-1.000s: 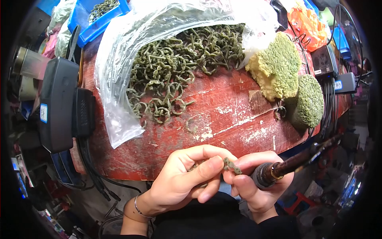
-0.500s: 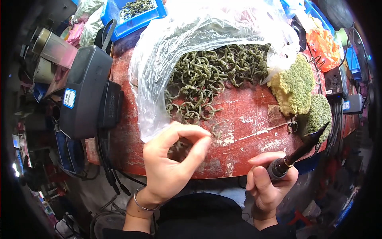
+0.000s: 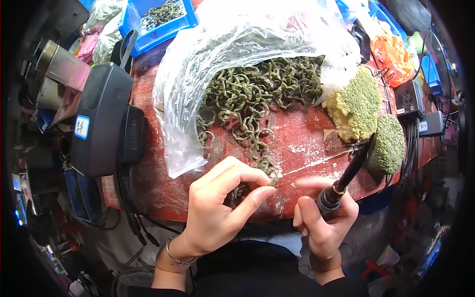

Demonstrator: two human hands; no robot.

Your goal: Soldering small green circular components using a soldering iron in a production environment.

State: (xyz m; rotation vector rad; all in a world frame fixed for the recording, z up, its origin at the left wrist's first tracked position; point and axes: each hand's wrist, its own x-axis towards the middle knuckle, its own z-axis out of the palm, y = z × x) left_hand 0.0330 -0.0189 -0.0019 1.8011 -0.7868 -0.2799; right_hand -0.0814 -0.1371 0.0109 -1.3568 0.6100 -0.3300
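Note:
My left hand point(image 3: 217, 203), a bangle at its wrist, is closed in a pinch over the near part of the table. From its fingertips a strand of dark green ring-like pieces point(image 3: 264, 161) trails back to a heap of the same pieces point(image 3: 247, 86). The heap spills from the mouth of a clear plastic bag point(image 3: 178, 109); some rings also show through the gap between thumb and forefinger. My right hand point(image 3: 326, 218) is wrapped round a pen-like tool point(image 3: 330, 199) with a thick dark grip, a brass-coloured ring and a long black end tilting up to the right.
On the worn red table point(image 3: 297, 143), two rough yellow-green blocks point(image 3: 354, 106) point(image 3: 388, 146) stand at the right. A dark grey box-shaped device point(image 3: 101, 119) is at the left, with cables below it. A blue tray point(image 3: 183, 24) of green pieces lies far left, an orange bag point(image 3: 393, 57) far right.
The strand of rings now reaches from the heap to my left fingertips. My left hand has shifted slightly right and nearer. The tool in my right hand has swung more upright, closer to my left hand.

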